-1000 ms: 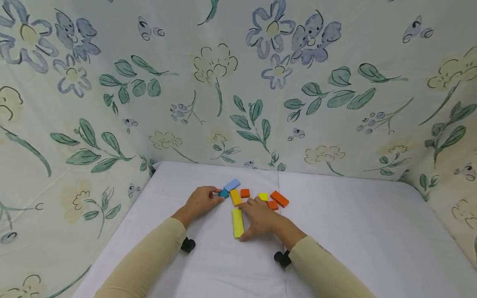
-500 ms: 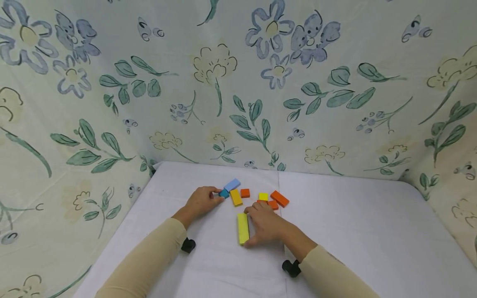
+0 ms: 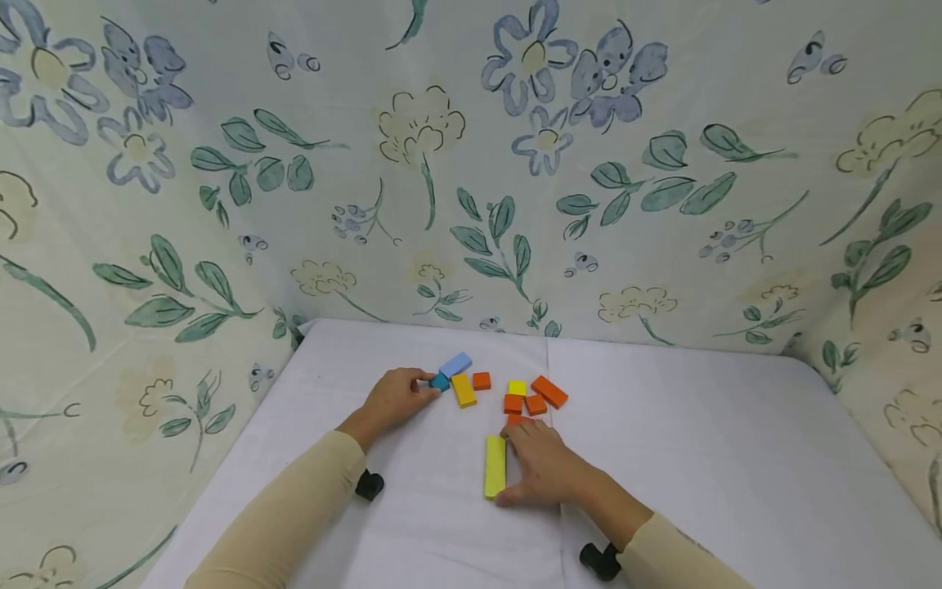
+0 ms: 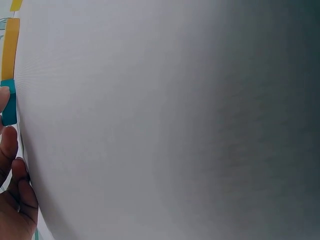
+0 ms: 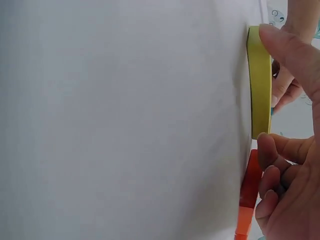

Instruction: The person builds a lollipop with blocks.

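Right hand is curved along a long lime-yellow block, which is pinched end to end between thumb and finger, presumably so that its whole length can be controlled with the top uncovered. By the left hand, a small teal block is pinched, likely so that it is steadied beside the blue block and golden block. The lime-yellow block is seen over the white cloth, on the near side of the orange blocks. It is slender, straight-edged and plain-faced; whether it is slightly raised cannot be told.
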`<state>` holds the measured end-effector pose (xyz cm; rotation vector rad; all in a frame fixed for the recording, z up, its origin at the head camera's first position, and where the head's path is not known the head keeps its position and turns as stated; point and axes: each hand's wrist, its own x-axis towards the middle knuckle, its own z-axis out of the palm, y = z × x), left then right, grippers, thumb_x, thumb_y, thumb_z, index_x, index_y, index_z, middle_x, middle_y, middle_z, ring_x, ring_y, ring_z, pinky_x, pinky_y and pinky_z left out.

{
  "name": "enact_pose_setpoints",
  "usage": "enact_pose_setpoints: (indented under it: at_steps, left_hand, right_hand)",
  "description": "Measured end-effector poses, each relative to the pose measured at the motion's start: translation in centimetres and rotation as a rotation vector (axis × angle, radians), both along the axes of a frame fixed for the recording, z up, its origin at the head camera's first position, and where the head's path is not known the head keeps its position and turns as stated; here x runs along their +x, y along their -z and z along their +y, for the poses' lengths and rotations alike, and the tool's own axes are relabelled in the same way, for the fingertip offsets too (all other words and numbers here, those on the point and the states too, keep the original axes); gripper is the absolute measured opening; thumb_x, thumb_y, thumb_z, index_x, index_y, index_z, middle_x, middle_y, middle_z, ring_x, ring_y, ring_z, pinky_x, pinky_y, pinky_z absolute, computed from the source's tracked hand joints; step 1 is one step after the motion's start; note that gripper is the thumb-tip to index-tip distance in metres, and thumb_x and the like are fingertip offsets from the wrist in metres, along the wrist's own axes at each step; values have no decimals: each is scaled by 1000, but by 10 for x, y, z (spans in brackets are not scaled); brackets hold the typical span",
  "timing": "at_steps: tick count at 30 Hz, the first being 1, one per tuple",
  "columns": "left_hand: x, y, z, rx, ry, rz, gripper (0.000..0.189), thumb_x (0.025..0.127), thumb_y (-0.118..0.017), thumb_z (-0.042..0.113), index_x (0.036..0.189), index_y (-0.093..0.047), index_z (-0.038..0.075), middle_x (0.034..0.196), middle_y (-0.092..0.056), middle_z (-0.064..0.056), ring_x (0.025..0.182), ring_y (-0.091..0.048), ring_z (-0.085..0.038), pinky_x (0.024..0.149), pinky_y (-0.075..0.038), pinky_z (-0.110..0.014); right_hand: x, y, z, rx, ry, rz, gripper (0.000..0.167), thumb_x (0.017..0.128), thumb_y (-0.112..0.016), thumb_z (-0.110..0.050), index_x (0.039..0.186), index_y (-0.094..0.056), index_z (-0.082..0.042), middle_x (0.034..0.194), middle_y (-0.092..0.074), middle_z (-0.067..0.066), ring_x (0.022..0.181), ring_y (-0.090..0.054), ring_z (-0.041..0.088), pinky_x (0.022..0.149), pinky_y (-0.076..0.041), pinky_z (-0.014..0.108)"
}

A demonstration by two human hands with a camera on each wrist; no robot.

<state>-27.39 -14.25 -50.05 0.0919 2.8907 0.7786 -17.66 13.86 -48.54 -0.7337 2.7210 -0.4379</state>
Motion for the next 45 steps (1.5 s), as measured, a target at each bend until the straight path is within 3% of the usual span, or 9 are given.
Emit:
enact_pose_setpoints:
  at_steps: [4, 8, 13, 21, 37, 45]
  left_hand:
    - [0, 0, 1, 5, -3, -5, 44, 93, -73, 43, 133, -70, 26, 87, -60, -1, 77, -53, -17, 63, -41, -28]
    - [1, 1, 1, 1, 0, 0, 43, 94, -73, 43, 133, -70, 26, 87, -60, -1, 77, -53, -16, 64, -41, -28]
    - [1, 1, 1, 2, 1, 3, 43, 93, -73, 43, 133, -70, 26, 87, -60, -1, 77, -53, -16, 64, -41, -28]
    - [0, 3, 0, 5, 7, 1, 42, 93, -73, 43, 131, -70, 26, 88, -61, -1, 77, -54, -17, 64, -42, -29]
    - [1, 0, -9, 64, -25, 4, 42, 89, -76, 41, 119, -71, 12, 84, -60, -3, 76, -54, -17, 65, -42, -28]
    - [4, -6, -2, 128, 43, 28, 39, 89, -78, 38, 117, -72, 12, 79, -60, -2, 70, -53, -16, 62, -42, -27]
  right_hand:
    - [4, 1, 4, -69, 27, -64, 97, 72, -82, -69, 144, -48, -13, 115, -58, -5, 110, -51, 15, 97, -48, 39]
    - [8, 2, 8, -129, 51, -140, 99, 75, -81, -66, 149, -44, -12, 100, -52, -8, 95, -48, 11, 78, -44, 29]
    - [9, 6, 12, -163, 57, -166, 101, 77, -80, -65, 154, -40, -14, 100, -51, -8, 99, -48, 11, 80, -43, 29]
    - [10, 11, 14, -219, 73, -179, 99, 76, -82, -63, 153, -41, -15, 99, -51, -6, 92, -48, 10, 75, -42, 26]
    - [7, 6, 6, -219, 117, -227, 98, 74, -87, -57, 151, -43, -14, 98, -53, -3, 86, -49, 12, 70, -41, 27]
    - [7, 6, 9, -213, 128, -225, 97, 74, -87, -57, 150, -44, -16, 98, -53, -3, 86, -50, 12, 70, -42, 26]
